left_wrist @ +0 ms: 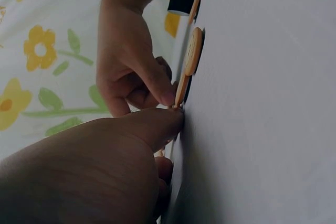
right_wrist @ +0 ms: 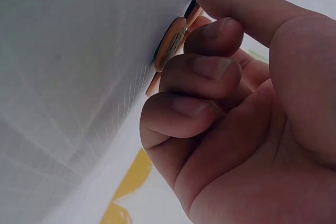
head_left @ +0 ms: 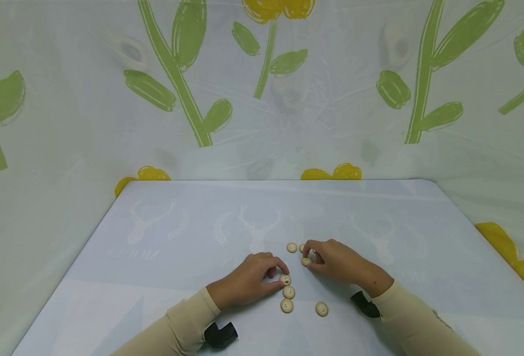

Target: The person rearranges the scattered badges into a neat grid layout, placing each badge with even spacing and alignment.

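My left hand [head_left: 254, 280] pinches a round wooden button [head_left: 285, 280] between thumb and forefinger. That button tops a short column, with a second button [head_left: 288, 292] and a third button [head_left: 286, 306] below it. Across from it, my right hand [head_left: 339, 261] pinches another button [head_left: 306, 261] by its edges. Just beyond the right fingertips lie one button [head_left: 291, 247] and a partly covered button [head_left: 301, 248]. In the right wrist view, the right hand's other fingers [right_wrist: 194, 74] curl inward close to the tabletop. Both hands appear in the left wrist view, near a tilted-looking button [left_wrist: 193, 52].
A single button [head_left: 322, 309] lies nearer the front, between the forearms. The pale table [head_left: 155, 291] carries faint deer prints. Black wrist mounts [head_left: 220, 335] sit under both beige sleeves. Behind the table hangs a flowered curtain [head_left: 333, 113].
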{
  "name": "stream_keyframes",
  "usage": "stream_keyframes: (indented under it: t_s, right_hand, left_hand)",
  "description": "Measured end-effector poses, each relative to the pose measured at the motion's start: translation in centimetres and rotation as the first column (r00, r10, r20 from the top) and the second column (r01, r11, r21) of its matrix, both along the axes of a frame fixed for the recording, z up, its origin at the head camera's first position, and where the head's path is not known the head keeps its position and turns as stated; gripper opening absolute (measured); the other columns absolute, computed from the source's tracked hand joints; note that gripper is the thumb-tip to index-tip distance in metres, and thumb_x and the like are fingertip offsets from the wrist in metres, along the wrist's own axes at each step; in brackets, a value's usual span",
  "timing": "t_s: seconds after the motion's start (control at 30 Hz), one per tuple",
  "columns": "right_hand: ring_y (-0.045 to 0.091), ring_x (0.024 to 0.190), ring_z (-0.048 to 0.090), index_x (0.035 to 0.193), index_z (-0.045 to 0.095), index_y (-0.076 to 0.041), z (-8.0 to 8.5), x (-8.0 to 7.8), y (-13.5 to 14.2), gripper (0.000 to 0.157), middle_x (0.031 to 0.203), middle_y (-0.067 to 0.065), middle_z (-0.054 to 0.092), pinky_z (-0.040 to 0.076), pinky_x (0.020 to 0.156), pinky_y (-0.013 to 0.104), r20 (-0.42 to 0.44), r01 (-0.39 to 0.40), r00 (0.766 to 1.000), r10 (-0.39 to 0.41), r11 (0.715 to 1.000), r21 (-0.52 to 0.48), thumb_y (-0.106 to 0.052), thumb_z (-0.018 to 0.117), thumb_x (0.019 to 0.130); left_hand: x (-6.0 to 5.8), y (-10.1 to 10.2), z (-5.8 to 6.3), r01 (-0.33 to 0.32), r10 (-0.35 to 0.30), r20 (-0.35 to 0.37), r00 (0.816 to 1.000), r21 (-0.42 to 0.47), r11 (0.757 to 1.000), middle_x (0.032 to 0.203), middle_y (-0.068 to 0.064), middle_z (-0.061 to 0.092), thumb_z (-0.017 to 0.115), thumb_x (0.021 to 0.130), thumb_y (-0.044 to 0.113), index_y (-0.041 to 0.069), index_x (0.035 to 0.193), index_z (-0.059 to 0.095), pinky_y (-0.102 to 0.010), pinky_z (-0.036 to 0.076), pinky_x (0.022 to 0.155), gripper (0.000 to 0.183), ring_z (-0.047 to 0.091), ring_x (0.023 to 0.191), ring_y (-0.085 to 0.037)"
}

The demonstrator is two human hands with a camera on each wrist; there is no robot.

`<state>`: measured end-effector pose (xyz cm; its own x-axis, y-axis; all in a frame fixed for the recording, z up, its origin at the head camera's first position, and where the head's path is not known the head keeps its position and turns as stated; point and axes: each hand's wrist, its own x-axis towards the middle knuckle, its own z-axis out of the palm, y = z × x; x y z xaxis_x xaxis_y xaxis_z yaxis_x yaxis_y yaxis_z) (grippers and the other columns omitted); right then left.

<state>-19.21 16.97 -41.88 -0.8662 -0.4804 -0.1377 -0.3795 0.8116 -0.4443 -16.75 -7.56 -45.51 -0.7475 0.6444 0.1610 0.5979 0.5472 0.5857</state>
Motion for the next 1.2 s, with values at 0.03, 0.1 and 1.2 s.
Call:
stream_keyframes:
  t_s: [0.03,0.1,1.2]
  right_hand:
    - [0.006,0.056,0.046,0.104,0.064,-0.022,0.0,0.0,0.0,0.017,0.063,-0.007,0.051,0.037,0.052,0.022,-0.001,-0.002,1.000,0.002,1.000,0.000,-0.018,0.073,0.091]
    - [0.006,0.056,0.046,0.104,0.064,-0.022,0.1,0.0,-0.1,0.017,0.063,-0.007,0.051,0.037,0.052,0.022,-0.001,-0.004,1.000,0.004,1.000,0.001,-0.018,0.073,0.091]
    - [0.003,0.062,0.046,0.103,0.064,-0.022,1.0,1.6,0.4,0.015,0.071,-0.011,0.052,0.041,0.058,0.022,-0.030,-0.084,0.996,0.083,0.996,-0.017,-0.016,0.072,0.092]
  left_hand:
    - [0.0,0.0,0.0,0.000,0.000,0.000,1.000,0.003,1.000,0.080,0.009,0.052,0.074,0.092,0.025,0.022,0.109,0.070,-0.019,0.036,0.070,0.017,0.046,0.075,-0.003]
    - [0.0,-0.1,0.0,0.001,-0.001,-0.001,1.000,0.004,1.000,0.080,0.009,0.052,0.074,0.092,0.025,0.022,0.109,0.070,-0.018,0.036,0.070,0.017,0.046,0.074,-0.003]
    - [-0.1,-0.1,-0.1,0.004,-0.004,-0.007,1.000,-0.010,1.000,0.080,0.011,0.051,0.073,0.093,0.026,0.023,0.108,0.070,-0.017,0.037,0.070,0.016,0.045,0.075,0.000]
